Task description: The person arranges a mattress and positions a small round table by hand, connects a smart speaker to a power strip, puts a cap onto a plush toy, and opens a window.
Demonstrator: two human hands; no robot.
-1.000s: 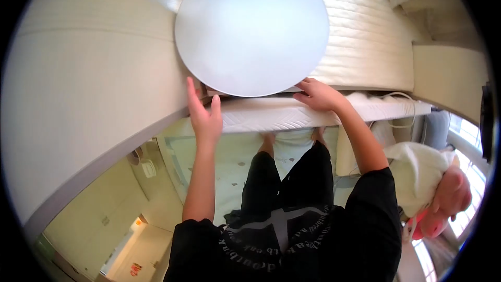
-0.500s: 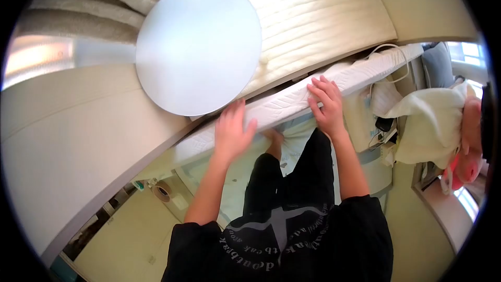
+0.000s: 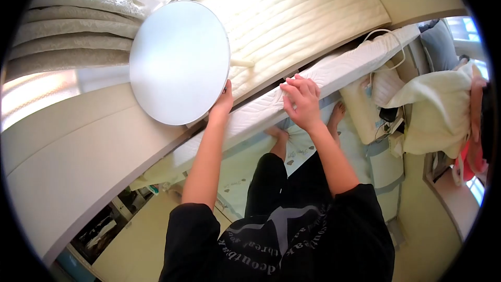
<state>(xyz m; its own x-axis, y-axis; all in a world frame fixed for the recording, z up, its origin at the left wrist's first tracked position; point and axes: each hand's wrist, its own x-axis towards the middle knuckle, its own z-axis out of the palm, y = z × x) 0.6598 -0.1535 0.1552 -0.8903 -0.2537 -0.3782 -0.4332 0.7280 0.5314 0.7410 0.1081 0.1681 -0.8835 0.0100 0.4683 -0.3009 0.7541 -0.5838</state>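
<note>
Beyond and to the left of the left hand (image 3: 222,103), the round pale disc (image 3: 180,62) met that hand at its near rim, though some fingers were hidden, so whether they pinched the edge or merely braced it could not be told. To the right of that hold, the right hand (image 3: 303,103) was poised at the white padded strip (image 3: 360,65), its fingers loosely spread and slightly bent. Farther out from both hands lay the cream quilted pad (image 3: 308,18), while a short cream bar (image 3: 242,63) jutted from behind the disc, just past the left hand.
</note>
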